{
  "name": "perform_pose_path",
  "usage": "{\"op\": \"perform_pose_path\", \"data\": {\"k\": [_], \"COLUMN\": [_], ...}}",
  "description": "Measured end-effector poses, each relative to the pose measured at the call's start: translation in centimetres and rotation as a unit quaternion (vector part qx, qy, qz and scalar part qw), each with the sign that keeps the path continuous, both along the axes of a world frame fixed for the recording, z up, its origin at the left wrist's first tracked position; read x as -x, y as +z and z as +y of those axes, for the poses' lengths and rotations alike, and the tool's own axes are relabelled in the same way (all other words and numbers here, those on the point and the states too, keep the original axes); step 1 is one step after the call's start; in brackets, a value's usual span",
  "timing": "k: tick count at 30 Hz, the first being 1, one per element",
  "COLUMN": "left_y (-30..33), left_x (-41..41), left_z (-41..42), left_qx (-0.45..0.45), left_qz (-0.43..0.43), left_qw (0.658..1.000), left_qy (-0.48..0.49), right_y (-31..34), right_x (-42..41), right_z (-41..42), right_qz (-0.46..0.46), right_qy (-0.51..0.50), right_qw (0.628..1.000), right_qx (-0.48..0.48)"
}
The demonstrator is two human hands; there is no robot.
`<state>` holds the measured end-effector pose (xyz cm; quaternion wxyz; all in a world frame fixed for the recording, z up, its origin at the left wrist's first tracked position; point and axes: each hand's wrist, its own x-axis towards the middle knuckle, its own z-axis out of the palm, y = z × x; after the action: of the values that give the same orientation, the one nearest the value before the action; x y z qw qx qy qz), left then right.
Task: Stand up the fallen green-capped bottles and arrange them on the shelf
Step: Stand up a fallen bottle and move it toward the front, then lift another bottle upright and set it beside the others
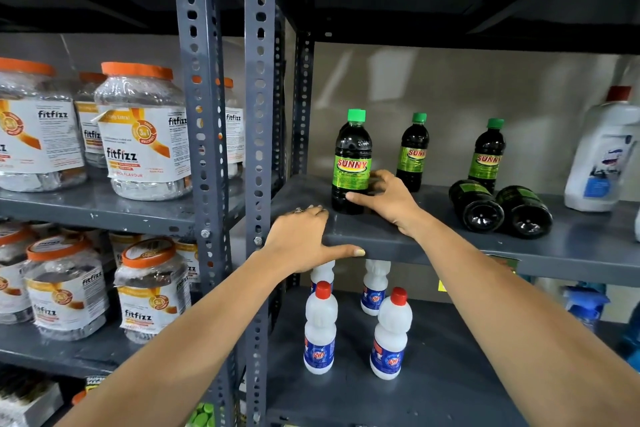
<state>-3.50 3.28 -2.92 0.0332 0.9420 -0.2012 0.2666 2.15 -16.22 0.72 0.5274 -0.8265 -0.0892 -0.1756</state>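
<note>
Dark green-capped bottles with green labels stand on the grey metal shelf (433,239). The nearest upright bottle (351,163) is at the shelf's left front, and my right hand (384,199) wraps its lower right side. Another cap peeks out just behind it. Two more upright bottles (414,152) (486,156) stand further back. Two fallen bottles (476,204) (523,211) lie on their sides to the right, bases toward me. My left hand (304,243) rests flat on the shelf's front edge, fingers spread, holding nothing.
A large white red-capped bottle (602,156) stands at the shelf's right. Below are several white red-capped bottles (320,329). Perforated grey uprights (258,114) separate the left bay, which holds orange-lidded jars (143,135). An upper shelf hangs overhead.
</note>
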Motion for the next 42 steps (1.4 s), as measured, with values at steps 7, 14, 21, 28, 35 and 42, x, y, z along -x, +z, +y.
{"op": "perform_pose_path", "data": {"k": [7,14,21,28,35,42], "left_y": [0.1,2.3,2.5,1.8,1.7,2.9], "left_x": [0.8,-0.1,-1.2,-1.6,-1.9,-1.6], "left_z": [-1.8,-6.6,-7.9,-7.8,-8.3,-9.2], "left_qx": [-0.025,-0.068,-0.055,-0.049,-0.052,-0.031], "left_qz": [0.014,0.146,0.193,0.168,0.174,0.228], "left_qw": [0.988,0.978,0.97,0.976,0.978,0.969], "left_qy": [-0.151,-0.131,-0.134,-0.129,-0.105,-0.088], "right_y": [3.4,6.9,8.6,7.1,5.1,3.2], "right_x": [2.9,2.9,0.9,-1.2,0.5,1.3], "right_z": [-4.9,-13.9,-14.5,-15.8,-14.8,-12.4], "right_qz": [-0.244,0.135,0.323,0.318,0.086,-0.103], "right_qy": [-0.331,-0.35,-0.269,-0.242,-0.322,-0.217], "right_qw": [0.912,0.894,0.831,0.872,0.939,0.971], "right_qx": [0.008,0.246,0.363,0.284,0.087,0.004]}}
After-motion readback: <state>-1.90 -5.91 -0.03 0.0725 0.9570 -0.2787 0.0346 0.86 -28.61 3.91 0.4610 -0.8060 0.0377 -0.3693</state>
